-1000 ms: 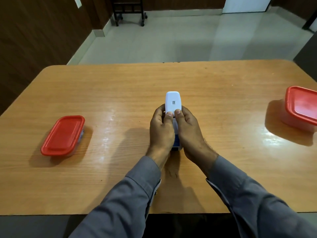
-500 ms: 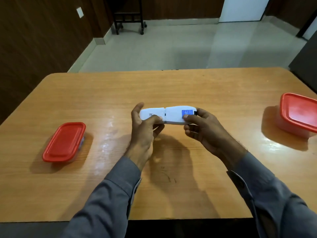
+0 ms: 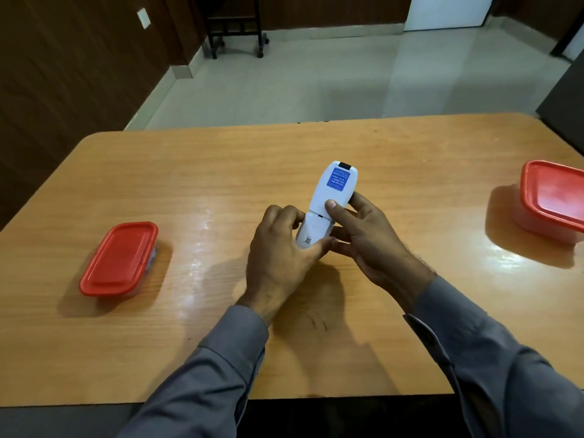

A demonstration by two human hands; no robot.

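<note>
A white remote control (image 3: 331,197) is held above the middle of the wooden table (image 3: 221,172), its back side up with a blue label near the far end. My left hand (image 3: 278,257) grips its near end, over the battery cover with a small code sticker. My right hand (image 3: 366,238) holds the remote from the right, thumb pressed on the back just above the cover seam. The remote points away from me, tilted slightly right.
A small container with a red lid (image 3: 118,259) sits on the table at the left. A larger red-lidded container (image 3: 553,200) stands at the right edge. Beyond the table lie a tiled floor and a black wheeled stand (image 3: 235,30).
The remote was turned in both hands: upright with the label end near me, then sideways, now pointing away with the blue label at the far end. The left hand shifted to the battery-cover end.
</note>
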